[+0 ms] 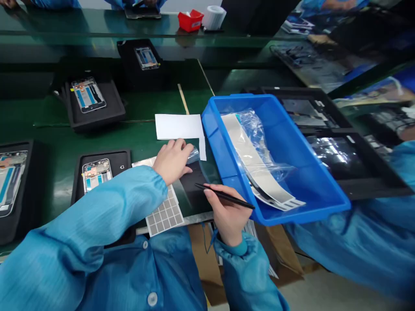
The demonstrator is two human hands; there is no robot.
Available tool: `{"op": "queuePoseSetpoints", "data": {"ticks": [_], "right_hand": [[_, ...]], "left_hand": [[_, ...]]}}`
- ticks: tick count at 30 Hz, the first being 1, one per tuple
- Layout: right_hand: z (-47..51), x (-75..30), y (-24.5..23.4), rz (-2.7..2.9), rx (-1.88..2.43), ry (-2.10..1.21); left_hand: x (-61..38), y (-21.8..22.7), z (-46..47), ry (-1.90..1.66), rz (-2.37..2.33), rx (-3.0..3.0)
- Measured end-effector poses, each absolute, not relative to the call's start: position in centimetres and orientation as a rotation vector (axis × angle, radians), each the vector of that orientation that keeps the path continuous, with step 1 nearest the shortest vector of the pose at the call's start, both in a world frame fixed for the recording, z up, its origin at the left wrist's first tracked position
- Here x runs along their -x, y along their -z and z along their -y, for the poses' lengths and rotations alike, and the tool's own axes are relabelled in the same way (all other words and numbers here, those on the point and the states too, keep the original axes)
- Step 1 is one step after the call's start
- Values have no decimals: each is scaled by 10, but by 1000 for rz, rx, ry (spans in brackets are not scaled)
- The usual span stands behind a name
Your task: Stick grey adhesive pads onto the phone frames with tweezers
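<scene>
Black stylus (227, 198) pinched in R hand (228, 214), fingers clenched on it, tip pointing L, just above dark glossy sheet (191, 190). L hand (171, 162) beside it, fingers curled over clear film piece (193, 155) at sheet's edge. Both over green surface (142, 110). Blue plastic bin (214, 134) to R: poly bag (256, 125), long film strips (249, 155). Grey grid pad sheet (165, 212) under L sleeve.

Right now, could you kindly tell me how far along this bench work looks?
Already placed: a silver phone frame in a black tray. In hand: the left hand touches clear plastic film; the right hand holds a slim black tool. Left: the grey gridded sheet shows rows of squares, and long silver strips lie in the blue plastic bin.
</scene>
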State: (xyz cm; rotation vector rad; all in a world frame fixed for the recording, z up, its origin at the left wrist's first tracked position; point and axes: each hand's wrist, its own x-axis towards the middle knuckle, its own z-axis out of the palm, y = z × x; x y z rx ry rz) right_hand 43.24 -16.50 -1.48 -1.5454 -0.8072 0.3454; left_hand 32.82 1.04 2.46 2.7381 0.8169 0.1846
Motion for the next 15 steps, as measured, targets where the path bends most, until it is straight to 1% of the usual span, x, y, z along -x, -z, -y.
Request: {"op": "queuePoseSetpoints", "data": {"ticks": [4, 9, 15], "right_hand": [[157, -440, 18, 868, 1482, -352], [142, -445, 15, 922, 1416, -334], [128, -448, 17, 932, 1363, -314]], "left_hand": [[-329, -17, -16, -112, -726, -2748], [-314, -18, -14, -106, -659, -2747], [-307, -10, -9, -287, -472, -2827]]}}
